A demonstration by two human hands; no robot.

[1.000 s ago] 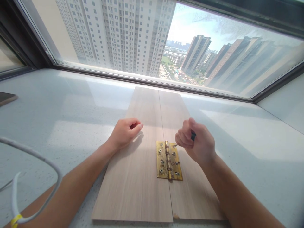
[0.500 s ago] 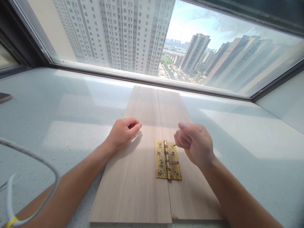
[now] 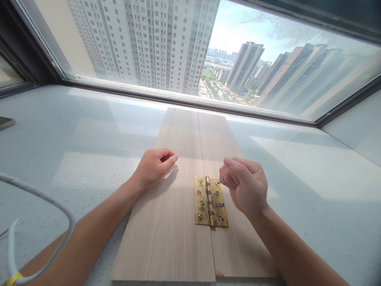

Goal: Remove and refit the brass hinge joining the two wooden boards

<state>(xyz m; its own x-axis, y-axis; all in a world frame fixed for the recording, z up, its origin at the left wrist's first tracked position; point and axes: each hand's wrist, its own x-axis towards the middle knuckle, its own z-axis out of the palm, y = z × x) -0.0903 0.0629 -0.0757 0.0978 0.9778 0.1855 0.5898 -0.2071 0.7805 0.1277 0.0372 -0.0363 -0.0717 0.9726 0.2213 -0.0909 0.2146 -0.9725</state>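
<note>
A pale speckled stone surface fills the lower frame. At its centre, two light wooden boards lie edge to edge. The left hand rests on the left board, fingers curled into a loose fist. The right hand hangs over the right board, fingers clenched. A flat brass hinge spans the seam just below centre. A thin metal tip, gripped in the right fingers, meets the hinge's upper right corner.

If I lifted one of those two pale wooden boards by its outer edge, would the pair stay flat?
Probably not: the brass hinge screwed across the seam joins the left pale wooden board and the right board, so the pair would likely fold there. Each board looks stiff and thin, unlikely to droop. The smooth white counter may let them slide.
</note>
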